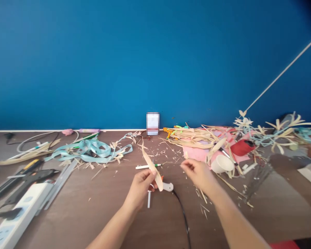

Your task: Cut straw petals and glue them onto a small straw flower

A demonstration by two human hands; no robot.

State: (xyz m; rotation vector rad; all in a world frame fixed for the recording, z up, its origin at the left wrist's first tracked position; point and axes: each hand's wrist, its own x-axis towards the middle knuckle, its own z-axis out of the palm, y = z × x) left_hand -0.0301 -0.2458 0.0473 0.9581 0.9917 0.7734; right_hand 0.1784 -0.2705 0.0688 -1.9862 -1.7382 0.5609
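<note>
Pinching a leaf strip, left hand hovers over bare table.

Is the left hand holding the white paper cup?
No, the left hand pinches a tan leaf strip, while the white cup lies untouched beyond the right hand.

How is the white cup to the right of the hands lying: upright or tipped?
Tipped. The white cup lies on its side on the table, its open mouth turned toward the camera's left.

Both forearms are bare, with no sleeves, rings or watch.
</note>
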